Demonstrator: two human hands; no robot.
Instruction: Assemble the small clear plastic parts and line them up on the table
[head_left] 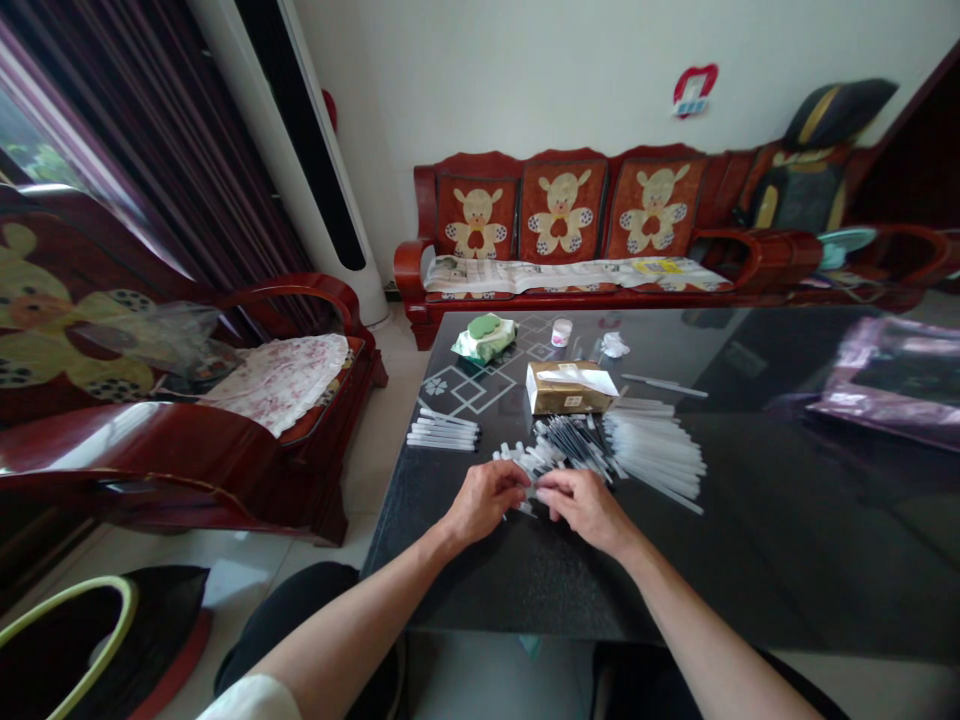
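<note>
My left hand (491, 497) and my right hand (585, 503) meet fingertip to fingertip low over the table, both closed in a pinch. What lies between the fingers is too small to make out. Just beyond them is a heap of small white pen caps (517, 453). Dark pen refills (574, 440) lie in a loose bundle ahead of my right hand. To their right, translucent white pen barrels (652, 445) are fanned out. Several white pens (442, 430) lie side by side to the left.
On the black table (750, 540) stand a gold tissue box (570, 395), a green wipes pack (484, 340), a small white cup (561, 333) and a crumpled tissue (614, 345). A shiny purple package (892, 380) lies at right. A wooden sofa (562, 215) stands behind.
</note>
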